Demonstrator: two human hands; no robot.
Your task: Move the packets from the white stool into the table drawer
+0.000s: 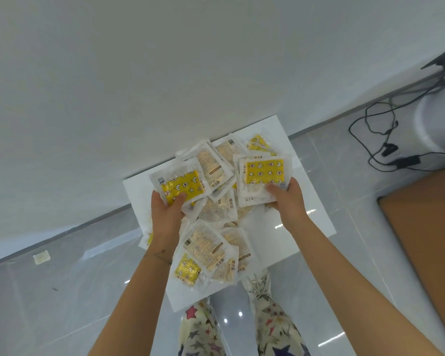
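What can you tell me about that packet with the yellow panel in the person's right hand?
The packet is a flat, clear-and-white plastic pouch with sealed edges. Its upper part shows a yellow panel printed with moons, stars and flowers; the lower part is pale. It faces the camera, held level above the heap of similar packets on the white stool. The right hand grips its lower right corner, thumb on the front, and seems to hold more packets stacked behind it.

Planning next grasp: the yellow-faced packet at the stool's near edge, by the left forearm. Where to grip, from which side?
Probably its near edge, from the person's side. The yellow packet lies flat at the white stool's front; another packet overlaps its far side, and the left hand's forearm crosses beside it. Its near edge is free to pinch.
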